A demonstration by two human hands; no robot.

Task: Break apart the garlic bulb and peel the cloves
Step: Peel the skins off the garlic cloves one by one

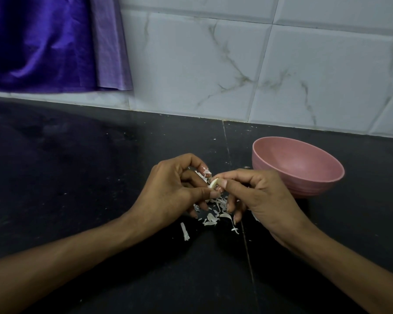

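Observation:
A small pale garlic clove (213,183) is pinched between the fingertips of both hands above the dark counter. My left hand (173,189) holds it from the left with thumb and fingers curled, and bits of white skin cling to its fingertips. From the right, my right hand (256,200) pinches the clove with thumb and forefinger. Several white shreds of garlic skin (216,214) lie on the counter under and just in front of the hands. No whole bulb is visible.
A pink bowl (304,177) stands on the black counter (77,177) just right of my right hand; its visible inside looks bare. A white marbled tile wall (259,64) rises behind. Purple cloth (43,41) hangs at the upper left.

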